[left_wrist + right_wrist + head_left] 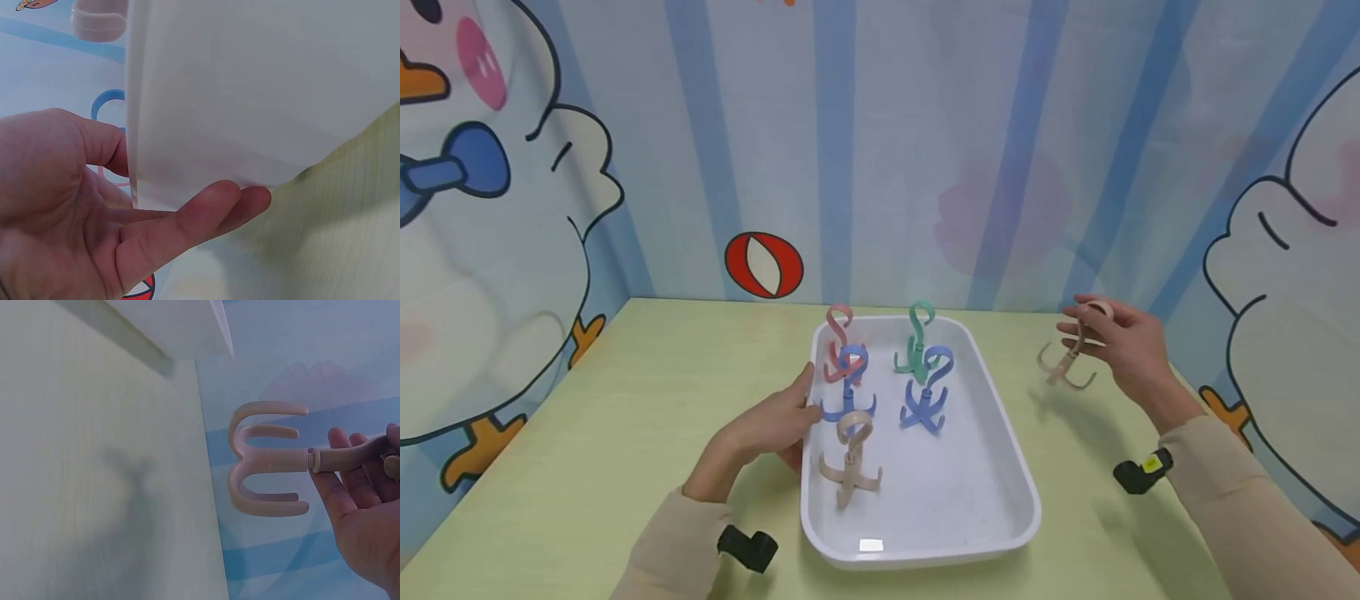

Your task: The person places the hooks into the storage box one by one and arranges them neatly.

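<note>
A white tray point(940, 508) lies lengthwise before me, holding several four-armed rotating hook hangers. Pink point(842, 360) and green point(917, 358) hangers stand at its far end, blue ones point(924, 408) in the middle, and a beige hanger point(851, 477) nearer on the left. My left hand point(769, 423) grips the tray's left side, thumb at the rim and fingers beneath, as the left wrist view shows. Right of the tray, my right hand point(1123, 346) holds another beige hanger point(275, 460) by its curved top. Its prongs point downward, above the table.
The pale green table point(587, 433) extends on both sides of the tray. Behind it hangs a striped blue cloth point(887, 167) with cartoon figures, reaching round both sides. Dark wrist cameras point(748, 548) are strapped to both sleeves.
</note>
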A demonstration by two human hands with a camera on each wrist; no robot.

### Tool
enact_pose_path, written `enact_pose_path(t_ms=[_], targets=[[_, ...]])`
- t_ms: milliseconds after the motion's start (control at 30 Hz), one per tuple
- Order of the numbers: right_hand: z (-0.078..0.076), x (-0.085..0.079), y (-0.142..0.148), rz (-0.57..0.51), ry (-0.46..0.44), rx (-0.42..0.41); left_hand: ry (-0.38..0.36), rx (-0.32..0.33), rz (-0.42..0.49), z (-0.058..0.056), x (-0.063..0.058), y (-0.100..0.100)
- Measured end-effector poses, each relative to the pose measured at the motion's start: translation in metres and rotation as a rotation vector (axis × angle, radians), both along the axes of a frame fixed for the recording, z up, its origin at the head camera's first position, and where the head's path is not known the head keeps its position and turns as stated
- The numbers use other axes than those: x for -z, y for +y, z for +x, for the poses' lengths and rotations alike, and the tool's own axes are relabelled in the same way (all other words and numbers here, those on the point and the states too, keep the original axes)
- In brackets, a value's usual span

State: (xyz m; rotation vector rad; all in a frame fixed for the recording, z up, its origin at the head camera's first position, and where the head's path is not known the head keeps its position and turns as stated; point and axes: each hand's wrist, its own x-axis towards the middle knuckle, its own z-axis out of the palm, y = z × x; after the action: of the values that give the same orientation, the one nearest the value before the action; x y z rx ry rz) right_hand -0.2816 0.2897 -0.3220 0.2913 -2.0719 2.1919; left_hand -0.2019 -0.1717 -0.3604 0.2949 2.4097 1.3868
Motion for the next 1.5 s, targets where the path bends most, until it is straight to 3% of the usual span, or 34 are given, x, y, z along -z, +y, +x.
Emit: enact_pose_path(t_ms=[533,1067,1500], targets=[[0.011,-0.011,-0.02,-0.013,0.014,-0.079,-0.002,-0.007,-0.011,0.0,-0.001,0.001],[0.021,-0.01,-0.032,-0.006,0.039,-0.135,-0.004,-0.001,0.004,0.0,-0.001,0.0],[0.038,-0.017,-0.05,-0.041,0.064,-0.217,0.0,0.001,0.014,-0.001,0.001,0.0]])
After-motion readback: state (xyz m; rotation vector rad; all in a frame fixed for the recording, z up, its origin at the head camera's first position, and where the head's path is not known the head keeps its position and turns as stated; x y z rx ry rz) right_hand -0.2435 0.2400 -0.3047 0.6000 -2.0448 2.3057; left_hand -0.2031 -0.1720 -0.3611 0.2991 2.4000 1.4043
